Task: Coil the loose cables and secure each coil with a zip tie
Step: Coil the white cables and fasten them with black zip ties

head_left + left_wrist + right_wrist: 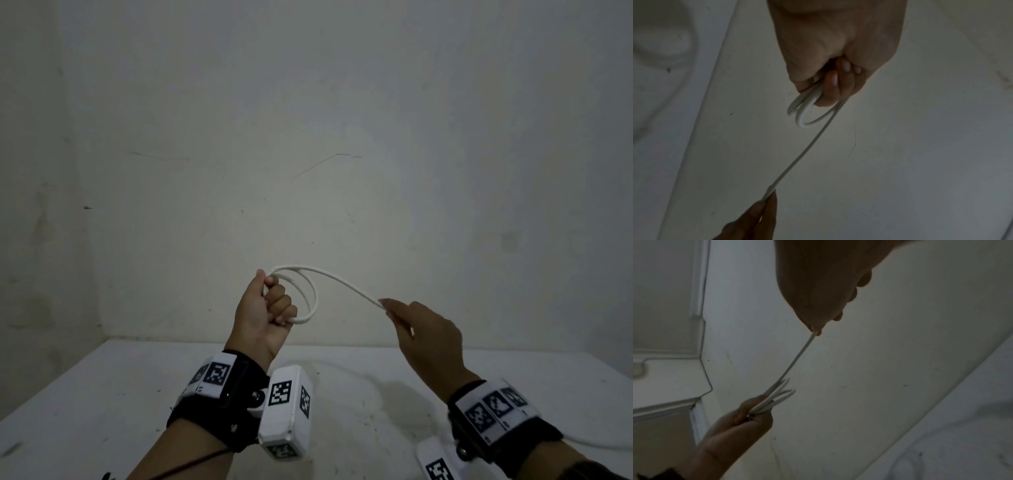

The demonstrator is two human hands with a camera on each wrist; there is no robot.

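Observation:
A thin white cable [337,279] hangs in the air between both hands, above the white table [102,394]. My left hand [270,306] is curled into a fist around several small loops [308,298] of it. In the left wrist view the loops [807,113] stick out below the curled fingers [833,87]. From the loops a single strand [807,147] runs to my right hand [407,318], which pinches it between thumb and fingertips [816,331]. The right wrist view shows the strand [797,356] reaching down to the left hand [748,417]. No zip tie shows.
More white cable [599,443] trails over the table at the right edge, and a faint length [363,377] lies across the middle. A plain white wall [308,137] stands directly behind the table. The room is dim.

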